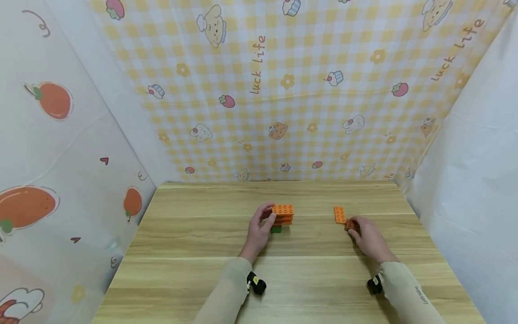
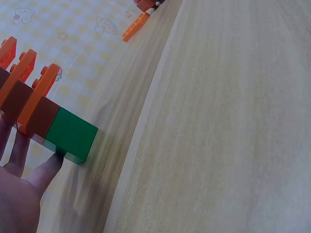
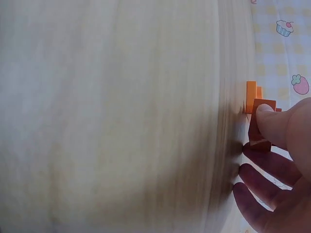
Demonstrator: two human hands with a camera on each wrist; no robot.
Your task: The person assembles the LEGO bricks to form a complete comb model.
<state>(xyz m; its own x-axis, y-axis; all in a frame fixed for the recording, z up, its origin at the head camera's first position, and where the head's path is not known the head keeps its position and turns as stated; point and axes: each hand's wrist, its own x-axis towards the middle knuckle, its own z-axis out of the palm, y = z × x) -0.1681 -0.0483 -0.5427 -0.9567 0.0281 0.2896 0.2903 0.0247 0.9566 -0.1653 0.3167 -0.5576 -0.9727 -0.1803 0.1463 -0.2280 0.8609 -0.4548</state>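
A toy brick stack point(image 1: 283, 210) stands on the table, with my left hand point(image 1: 257, 233) gripping its left side. In the left wrist view, a green brick point(image 2: 73, 135) forms the bottom; above it, brown bricks point(image 2: 45, 116) alternate with wider orange plates point(image 2: 40, 94). The top of the stack falls outside that view. Over to the right, my right hand point(image 1: 371, 240) pinches a brown brick point(image 3: 261, 127) between thumb and fingers, low by the tabletop. Just beyond that brick lies a loose orange plate point(image 1: 339, 214), studs up. Whether the two touch, I cannot tell.
The wooden table point(image 1: 186, 234) ends at the back against a yellow checked cloth point(image 1: 283, 108). White cloths hang at the left point(image 1: 81, 148) and right point(image 1: 469, 171) sides. A small black camera point(image 1: 256, 283) sits on the left wrist, another camera point(image 1: 374, 285) on the right.
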